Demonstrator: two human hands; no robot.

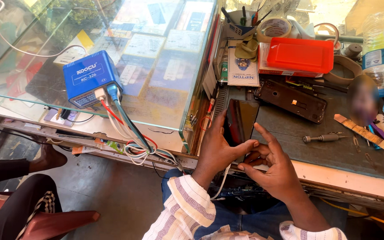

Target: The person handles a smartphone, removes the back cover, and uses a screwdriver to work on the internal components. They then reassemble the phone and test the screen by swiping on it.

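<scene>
Head view: your left hand [216, 149] wraps the dark smartphone [238, 122] upright at the workbench [334, 171] edge, steadying it, while your right hand [274, 171], half-open and empty, hovers fingertips beside its lower edge.

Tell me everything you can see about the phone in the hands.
The phone is a dark, glossy slab with a reddish edge, screen blank. It stands nearly upright on its long side over the grey workbench. The left hand grips it, thumb across its lower end; the right hand sits just below, fingers curled.
</scene>
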